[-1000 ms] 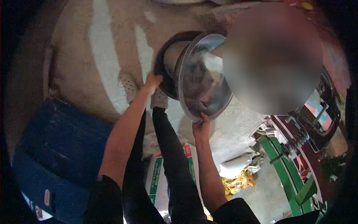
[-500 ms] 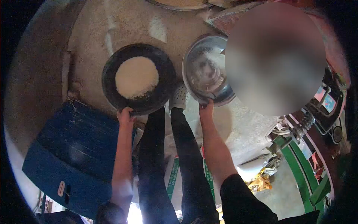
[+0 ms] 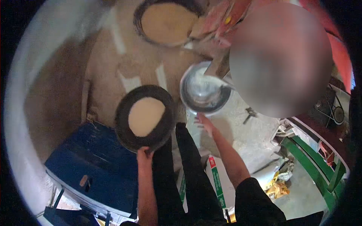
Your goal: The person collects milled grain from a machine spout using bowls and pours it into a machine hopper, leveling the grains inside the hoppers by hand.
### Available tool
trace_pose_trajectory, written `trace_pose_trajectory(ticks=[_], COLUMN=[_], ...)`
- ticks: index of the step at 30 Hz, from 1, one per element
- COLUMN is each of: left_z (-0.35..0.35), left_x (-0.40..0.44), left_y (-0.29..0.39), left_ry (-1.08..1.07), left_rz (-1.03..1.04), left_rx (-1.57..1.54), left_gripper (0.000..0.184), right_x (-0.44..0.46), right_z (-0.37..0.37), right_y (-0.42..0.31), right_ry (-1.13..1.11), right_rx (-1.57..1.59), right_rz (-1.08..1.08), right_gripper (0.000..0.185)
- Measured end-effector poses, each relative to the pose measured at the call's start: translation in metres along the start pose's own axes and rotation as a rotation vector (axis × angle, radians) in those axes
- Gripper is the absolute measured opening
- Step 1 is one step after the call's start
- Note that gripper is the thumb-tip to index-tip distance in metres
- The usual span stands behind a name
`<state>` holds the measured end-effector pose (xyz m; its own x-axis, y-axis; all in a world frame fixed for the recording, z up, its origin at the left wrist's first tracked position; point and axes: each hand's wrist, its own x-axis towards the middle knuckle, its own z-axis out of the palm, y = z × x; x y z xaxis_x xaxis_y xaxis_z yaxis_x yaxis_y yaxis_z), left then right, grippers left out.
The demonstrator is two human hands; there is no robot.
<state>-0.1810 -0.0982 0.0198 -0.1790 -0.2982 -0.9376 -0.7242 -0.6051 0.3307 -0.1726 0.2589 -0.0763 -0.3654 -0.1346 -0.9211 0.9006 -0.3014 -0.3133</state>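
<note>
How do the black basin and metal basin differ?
The black basin is dull; the metal basin is shiny. The black basin holds a pale heap, while the metal basin shows only a blurred whitish patch. The left hand grips the black basin; the right hand is open by the metal basin. Both are round.

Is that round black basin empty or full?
Partly filled: the round black basin holds a pale tan heap, with bare black around it.

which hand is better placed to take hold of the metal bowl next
Probably the right hand: it is open close to the metal bowl, while the left hand grips the black pan by its rim.
</note>
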Motion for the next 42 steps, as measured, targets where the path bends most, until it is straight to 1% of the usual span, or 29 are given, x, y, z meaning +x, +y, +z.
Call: trace_pose_trajectory(ticks=[1,3,4,5,6,8,9,11,12,14,15,17,18,19,20,22,23,25,27,29,30,32,33,34,36,37,38,40,42], left_z=[0.006,0.0,0.018,0.036,0.042,0.035,0.04,0.05,0.041,0.018,0.001,-0.017,-0.014,-0.024,-0.038,-0.056,-0.065,-0.085,-0.107,-0.13,-0.139,-0.164,-0.175,-0.185,-0.208,-0.224,-0.239,-0.264,-0.28], left_x=[-0.026,-0.057,-0.096,-0.143,-0.175,-0.24,-0.275,-0.335,-0.351,-0.365,-0.379,-0.402,-0.432,-0.441,-0.447,-0.456,-0.46,-0.467,-0.471,-0.475,-0.48,-0.487,-0.492,-0.502,-0.532,-0.539,-0.544,-0.559,-0.583], left_y=[0.002,0.005,0.02,0.036,0.048,0.064,0.08,0.107,0.11,0.123,0.129,0.148,0.165,0.171,0.179,0.195,0.203,0.222,0.241,0.259,0.266,0.281,0.287,0.296,0.315,0.318,0.321,0.323,0.324], left_ry=[0.078,-0.022,0.009,0.038,-0.004,-0.141,-0.163,-0.097,-0.11,-0.211,-0.203,-0.415,-0.393,-0.364,-0.333,-0.323,-0.325,-0.294,-0.264,-0.112,-0.104,-0.081,-0.089,-0.064,0.042,0.091,0.14,0.244,0.495], left_rz=[0.001,-0.025,-0.019,-0.017,0.008,0.087,0.097,0.225,0.226,0.374,0.366,0.626,0.632,0.652,0.67,0.682,0.701,0.714,0.73,0.668,0.663,0.778,0.817,0.821,0.96,0.969,0.978,0.951,0.991], left_rx=[0.077,0.118,0.144,0.166,0.143,0.186,0.167,0.293,0.274,0.307,0.281,0.359,0.275,0.345,0.415,0.409,0.42,0.36,0.304,0.348,0.323,0.019,-0.112,-0.146,-0.284,-0.334,-0.383,-0.471,-0.643], left_gripper=[0.015,0.019,0.026,0.032,0.032,0.044,0.044,0.049,0.049,0.045,0.045,0.037,0.029,0.029,0.029,0.029,0.03,0.031,0.033,0.034,0.034,0.04,0.047,0.047,0.055,0.058,0.06,0.061,0.058], right_x=[-0.028,-0.074,-0.111,-0.141,-0.172,-0.237,-0.262,-0.308,-0.331,-0.367,-0.384,-0.41,-0.42,-0.424,-0.435,-0.457,-0.463,-0.471,-0.471,-0.47,-0.482,-0.5,-0.499,-0.497,-0.501,-0.521,-0.519,-0.514,-0.529], right_z=[0.02,0.048,0.068,0.077,0.087,0.105,0.105,0.102,0.105,0.114,0.12,0.134,0.142,0.145,0.154,0.175,0.184,0.205,0.229,0.261,0.285,0.336,0.353,0.374,0.423,0.457,0.484,0.532,0.591], right_y=[-0.02,-0.051,-0.073,-0.086,-0.102,-0.128,-0.141,-0.159,-0.161,-0.165,-0.168,-0.182,-0.187,-0.189,-0.194,-0.207,-0.21,-0.215,-0.223,-0.233,-0.239,-0.25,-0.255,-0.262,-0.272,-0.279,-0.284,-0.288,-0.285], right_ry=[-0.071,-0.143,-0.159,-0.203,-0.21,-0.026,-0.027,-0.092,-0.09,-0.034,-0.025,-0.012,0.004,0.02,0.012,0.08,0.073,0.066,0.021,-0.069,-0.08,-0.235,-0.234,-0.264,-0.324,-0.438,-0.478,-0.589,-0.743], right_rx=[0.033,0.169,0.201,0.321,0.297,0.192,0.174,0.395,0.376,0.238,0.218,0.157,0.13,0.103,0.084,-0.062,-0.088,-0.32,-0.39,-0.439,-0.463,-0.347,-0.436,-0.465,-0.569,-0.551,-0.592,-0.734,-0.729], right_rz=[0.012,-0.038,-0.092,-0.11,-0.159,-0.243,-0.268,-0.148,-0.161,-0.32,-0.377,-0.421,-0.47,-0.481,-0.474,-0.515,-0.512,-0.58,-0.629,-0.709,-0.708,-0.823,-0.784,-0.782,-0.831,-0.809,-0.792,-1.034,-1.036], right_gripper=[0.073,0.089,0.089,0.084,0.084,0.076,0.076,0.066,0.066,0.06,0.055,0.053,0.05,0.041,0.041,0.032,0.032,0.027,0.028,0.026,0.026,0.026,0.029,0.029,0.033,0.034,0.034,0.036,0.037])
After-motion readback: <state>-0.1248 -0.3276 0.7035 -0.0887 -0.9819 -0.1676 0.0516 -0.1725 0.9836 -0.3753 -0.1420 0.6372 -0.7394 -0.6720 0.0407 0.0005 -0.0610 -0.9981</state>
